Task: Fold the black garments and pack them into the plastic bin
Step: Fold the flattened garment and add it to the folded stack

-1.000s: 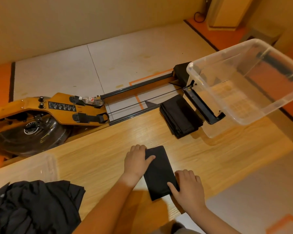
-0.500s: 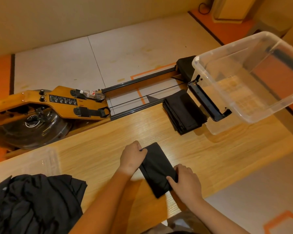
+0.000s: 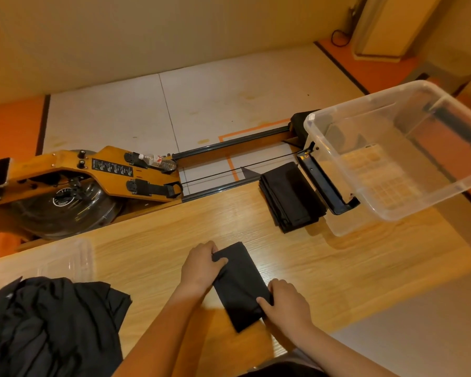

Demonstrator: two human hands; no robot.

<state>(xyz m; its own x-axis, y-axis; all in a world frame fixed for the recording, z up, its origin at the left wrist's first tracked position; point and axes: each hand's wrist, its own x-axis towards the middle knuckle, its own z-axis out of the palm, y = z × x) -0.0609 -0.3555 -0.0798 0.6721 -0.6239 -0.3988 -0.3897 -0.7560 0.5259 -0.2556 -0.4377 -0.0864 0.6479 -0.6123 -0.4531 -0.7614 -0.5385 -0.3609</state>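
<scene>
Black cloth, a narrow folded garment (image 3: 239,284), lies flat on the wooden table (image 3: 365,268), nearer the person than the clear plastic bin (image 3: 346,224) and off to the bin's left. The left hand (image 3: 200,266) grips the corner of this garment that points toward the bin: the fingers curl over its edge and the thumb lies on top. The right hand (image 3: 286,303) grasps the long edge at the end away from the bin, with the thumb pressed onto the cloth and the fingers curled at the edge.

The bin stands tilted, its open mouth turned toward the person, and nothing black shows inside it. Just beside the bin's left wall sits a stack of folded garments (image 3: 290,197), resting on the table's far edge. Well to the left of the bin, at the table's other end, is a loose heap of unfolded garments (image 3: 46,325). A clear plastic lid (image 3: 65,262) lies flat just beyond that heap.

Behind the table, stretching leftward from the bin, a wooden rowing machine (image 3: 79,175) sits on the floor with a small bottle (image 3: 158,161) lying on it.
</scene>
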